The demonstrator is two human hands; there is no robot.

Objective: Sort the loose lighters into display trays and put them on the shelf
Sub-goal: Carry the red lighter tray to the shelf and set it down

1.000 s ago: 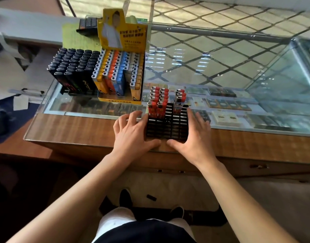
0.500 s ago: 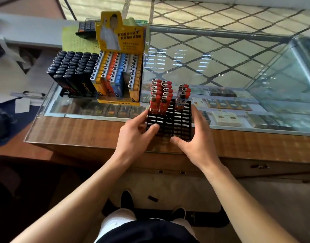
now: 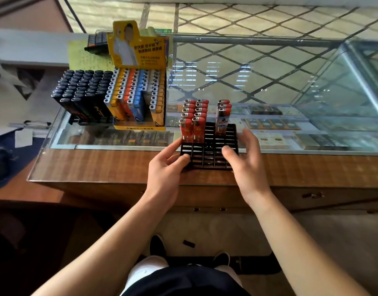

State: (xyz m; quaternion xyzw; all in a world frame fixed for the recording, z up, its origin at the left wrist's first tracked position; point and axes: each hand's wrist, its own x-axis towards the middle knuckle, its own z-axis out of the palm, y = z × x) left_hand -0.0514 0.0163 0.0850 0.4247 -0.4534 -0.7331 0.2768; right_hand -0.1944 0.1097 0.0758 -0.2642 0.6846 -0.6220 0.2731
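Hands bracket the black grid tray (image 3: 209, 151), which sits on the wooden front edge of the glass counter (image 3: 119, 165), its far end reaching over the glass. Red lighters (image 3: 193, 120) stand upright in the tray's far rows: two full columns on the left and a short column of three (image 3: 223, 116) toward the right, with the near cells empty. The tray's long axis runs away from the person, so its two long sides face the two hands.

Pressed against the tray's left wall, the left hand (image 3: 164, 167) has its thumb at the near-left corner and its fingers laid along the side, loosely curved rather than wrapped. Beside the right wall, the right hand (image 3: 245, 161) holds its fingers spread and apart; whether the palm touches the tray cannot be told. Both are about equally near.

Left of the tray stand a yellow display box of coloured lighters (image 3: 139, 99) and, beyond it, a full tray of black lighters (image 3: 81, 90). Any shift of the tray likely goes along that long axis, squeezed from both sides.
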